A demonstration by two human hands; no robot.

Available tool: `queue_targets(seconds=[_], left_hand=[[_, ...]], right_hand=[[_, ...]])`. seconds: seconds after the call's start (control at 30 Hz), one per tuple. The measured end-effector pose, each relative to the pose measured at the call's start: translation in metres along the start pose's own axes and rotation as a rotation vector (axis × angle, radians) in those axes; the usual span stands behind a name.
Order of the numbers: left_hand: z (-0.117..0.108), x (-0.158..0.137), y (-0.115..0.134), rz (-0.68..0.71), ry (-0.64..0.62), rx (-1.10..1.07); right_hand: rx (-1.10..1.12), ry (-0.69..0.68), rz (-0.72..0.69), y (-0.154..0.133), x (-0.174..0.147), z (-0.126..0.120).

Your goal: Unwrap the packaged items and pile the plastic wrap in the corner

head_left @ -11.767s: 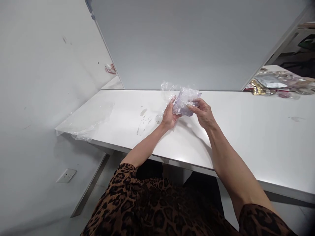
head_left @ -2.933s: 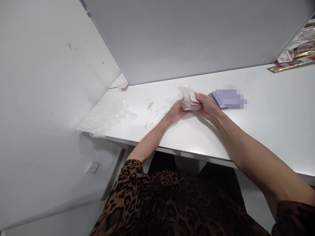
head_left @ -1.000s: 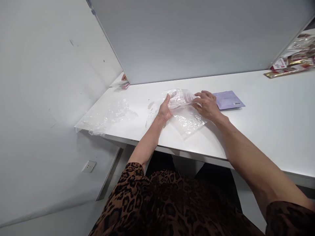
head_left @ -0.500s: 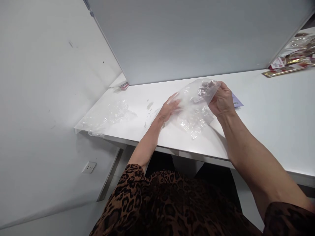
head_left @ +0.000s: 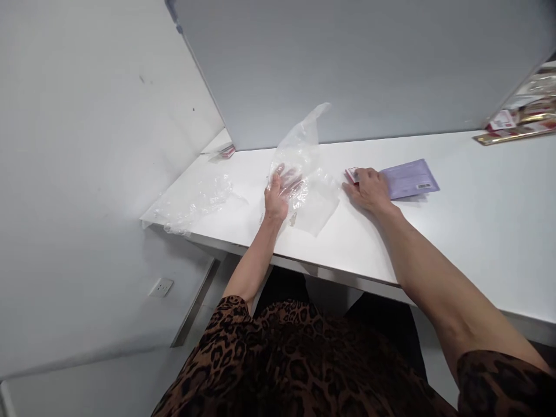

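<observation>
My left hand (head_left: 278, 197) grips a clear plastic bag (head_left: 304, 150), whose film covers part of the fingers. The bag's top stands up against the grey panel, and its lower part spreads toward the right. My right hand (head_left: 370, 188) is down on the white table, its fingers and thumb curled about a small red-and-white box (head_left: 353, 175), of which only the left end shows. Just right of that hand lies a flat purple pouch (head_left: 410, 178) with a barcode label. Part of the pouch is hidden behind the hand.
Crumpled clear plastic (head_left: 200, 202) lies at the left end of the table (head_left: 478, 231). A small pink-edged item (head_left: 227, 152) sits in the back left corner. The grey panel (head_left: 347, 69) borders the back. Gold and red packages (head_left: 521, 124) lie at the far right.
My right hand has let go of the bag and moved down to the small box, uncovering more of the purple pouch. My left hand has moved left with the bag.
</observation>
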State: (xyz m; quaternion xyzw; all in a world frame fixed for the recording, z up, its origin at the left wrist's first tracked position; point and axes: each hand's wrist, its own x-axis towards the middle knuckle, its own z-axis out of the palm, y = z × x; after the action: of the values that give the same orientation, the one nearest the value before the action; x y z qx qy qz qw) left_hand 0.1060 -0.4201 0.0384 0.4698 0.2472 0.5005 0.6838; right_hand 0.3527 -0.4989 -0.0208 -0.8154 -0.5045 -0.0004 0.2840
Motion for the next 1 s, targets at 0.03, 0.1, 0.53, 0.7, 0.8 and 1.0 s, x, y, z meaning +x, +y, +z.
queue_targets(seconds=[0.03,0.1,0.53,0.7,0.8,1.0], left_hand=[[-0.005,-0.004,0.004,0.036,0.005,0.023],[-0.017,-0.009,0.018,0.14,0.033,0.084],[-0.198,0.018,0.162,0.504,0.741,0.353],[-0.23,0.002,0.162,0.259,1.149,0.804],[-0.228,-0.008,0.157,0.347,1.161,1.197],[-0.223,0.005,0.135,0.174,0.74,1.796]], right_hand=[[-0.046,-0.021,-0.002,0.0,-0.001,0.0],[-0.098,-0.039,0.009,0.002,-0.002,0.001],[-0.181,-0.06,0.192,0.0,-0.001,0.004],[-0.169,-0.013,0.188,-0.002,-0.003,0.004],[-0.151,0.026,0.165,-0.003,-0.004,0.006],[-0.225,0.004,0.146,-0.008,-0.006,0.002]])
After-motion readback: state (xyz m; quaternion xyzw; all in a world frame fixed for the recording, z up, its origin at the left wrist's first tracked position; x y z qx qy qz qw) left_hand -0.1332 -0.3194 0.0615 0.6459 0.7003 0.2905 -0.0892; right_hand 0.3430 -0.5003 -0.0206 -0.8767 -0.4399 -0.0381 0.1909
